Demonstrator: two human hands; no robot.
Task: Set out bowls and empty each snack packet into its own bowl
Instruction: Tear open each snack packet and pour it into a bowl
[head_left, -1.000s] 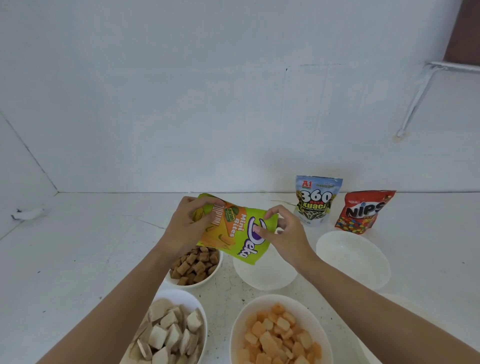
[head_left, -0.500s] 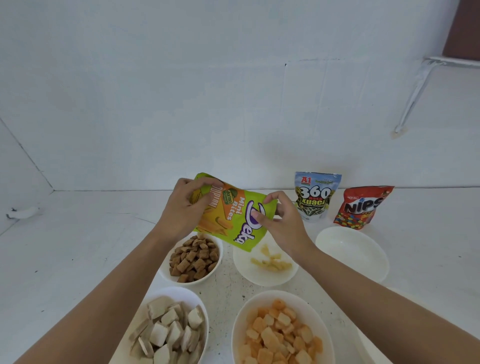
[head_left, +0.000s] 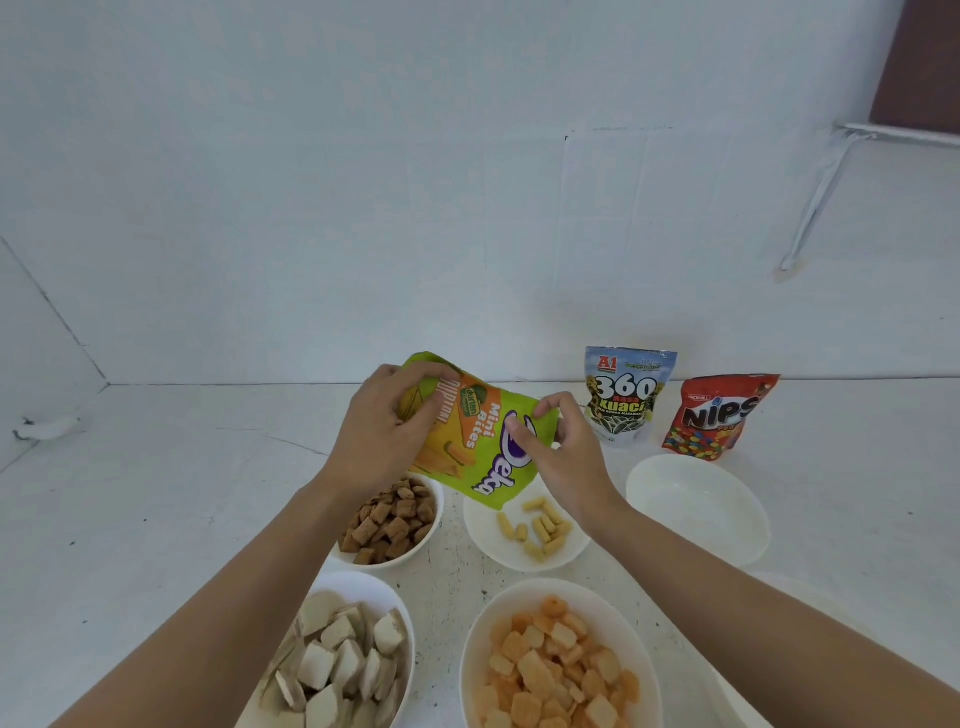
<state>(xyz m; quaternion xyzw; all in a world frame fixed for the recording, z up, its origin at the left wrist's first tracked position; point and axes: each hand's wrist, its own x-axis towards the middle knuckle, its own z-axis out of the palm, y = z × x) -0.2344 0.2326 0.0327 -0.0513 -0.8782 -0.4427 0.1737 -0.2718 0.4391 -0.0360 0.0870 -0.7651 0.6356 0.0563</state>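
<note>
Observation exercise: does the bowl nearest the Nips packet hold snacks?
No, the bowl by the Nips packet shows only its bare inside.

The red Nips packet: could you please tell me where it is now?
Head view: the red Nips packet stands upright far right near the wall, beside the blue 360 Kuaci pouch and behind the empty white bowl.

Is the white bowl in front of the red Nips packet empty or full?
Empty. The white bowl shows only its bare white inside, and no snack pieces lie in it. The Nips packet stands behind it.
</note>
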